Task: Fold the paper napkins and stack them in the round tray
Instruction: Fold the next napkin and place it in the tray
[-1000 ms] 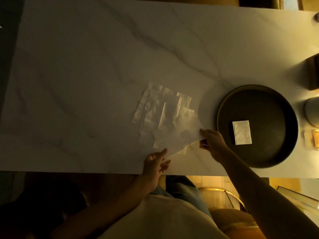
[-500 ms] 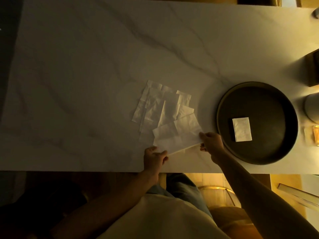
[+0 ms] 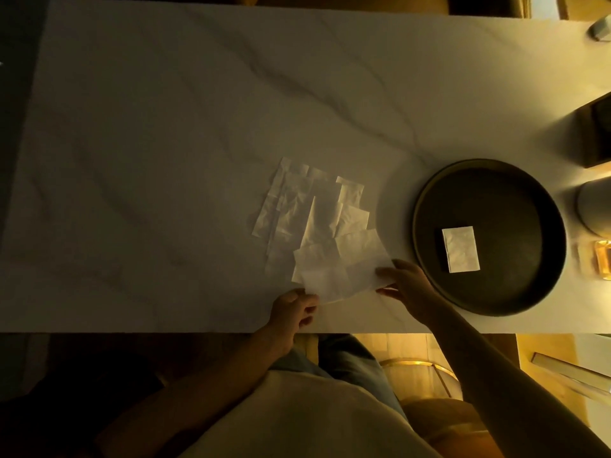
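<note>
Marble-veined worktop (image 3: 165,127) carries a loose heap of unfolded napkins (image 3: 307,209) near its middle, with one napkin (image 3: 340,276) pulled to the heap's 5 o'clock edge, close to the person. Its long axis runs roughly from 8 o'clock to 2 o'clock. The left hand (image 3: 292,312) pinches the napkin's near-left corner between thumb and curled fingers; the right hand (image 3: 408,285) grips the right end, fingers closed over the paper and thumb underneath, as far as the dim light shows. Both forearms reach in from 6 o'clock, the right one angled across from the 4 o'clock side.

At 3 o'clock from the held napkin sits the round tray (image 3: 426,206), dark and shallow, with one folded napkin (image 3: 461,249) already lying in it. The right hand is just beside the tray's rim, clearly the nearer hand for the placing. By my reading, the fold comes first, likely one end brought over the other along the long axis.
</note>
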